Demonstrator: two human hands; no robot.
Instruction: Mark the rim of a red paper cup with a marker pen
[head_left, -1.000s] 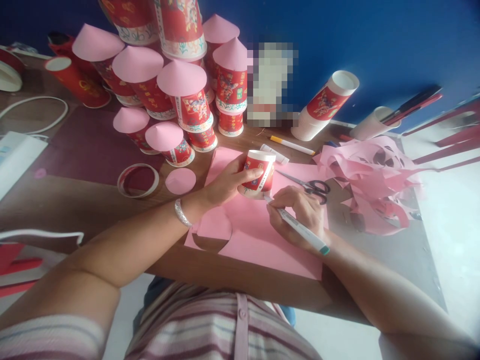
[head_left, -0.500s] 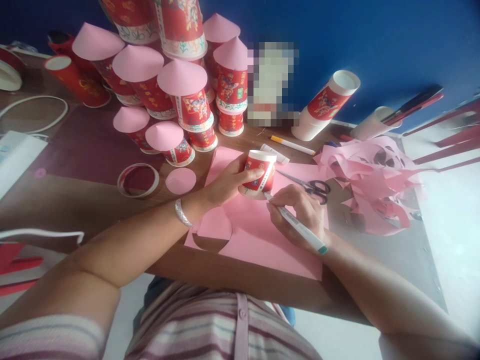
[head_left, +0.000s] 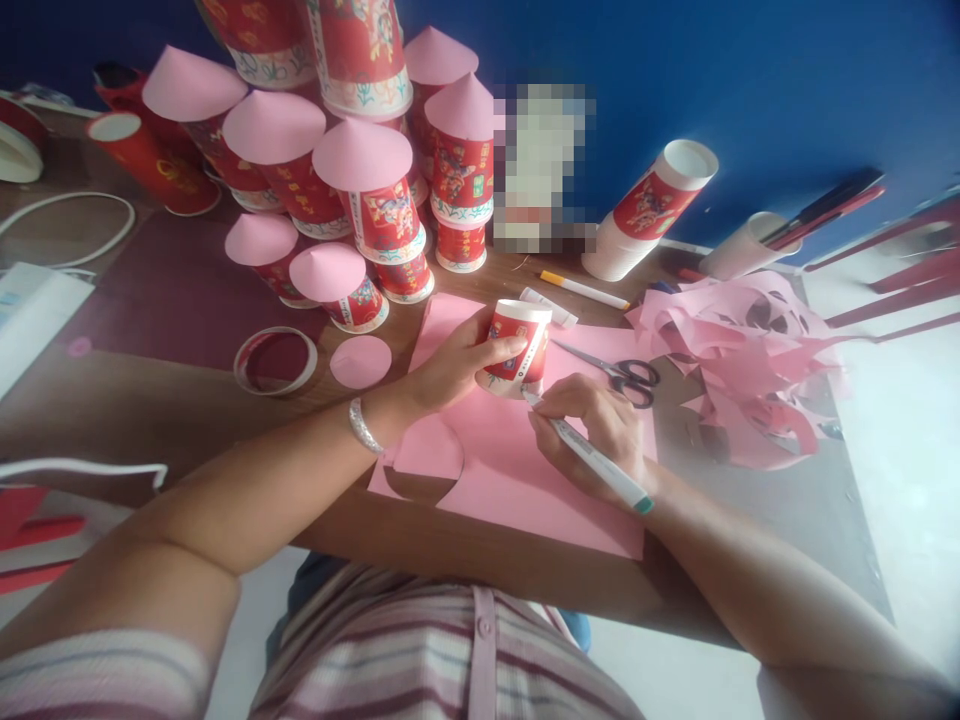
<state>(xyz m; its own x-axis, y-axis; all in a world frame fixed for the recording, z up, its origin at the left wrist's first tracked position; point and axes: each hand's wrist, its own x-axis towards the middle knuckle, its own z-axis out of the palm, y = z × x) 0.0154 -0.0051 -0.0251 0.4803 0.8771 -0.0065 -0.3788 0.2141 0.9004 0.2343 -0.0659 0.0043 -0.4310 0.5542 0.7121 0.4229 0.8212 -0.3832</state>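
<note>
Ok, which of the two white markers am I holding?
The green-ended marker: it's in your right hand, slanting toward the lower edge of the red cup. The yellow-ended marker lies loose beyond the cup.

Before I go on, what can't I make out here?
All in the head view:
Cup: far side, turned from the camera.
Left hand: fingertips, hidden behind the cup.
Pen: tip too small to tell contact.
Upper cups: tops, cut off by the top edge.
Pale object: details, blurred by pixelation.
</note>
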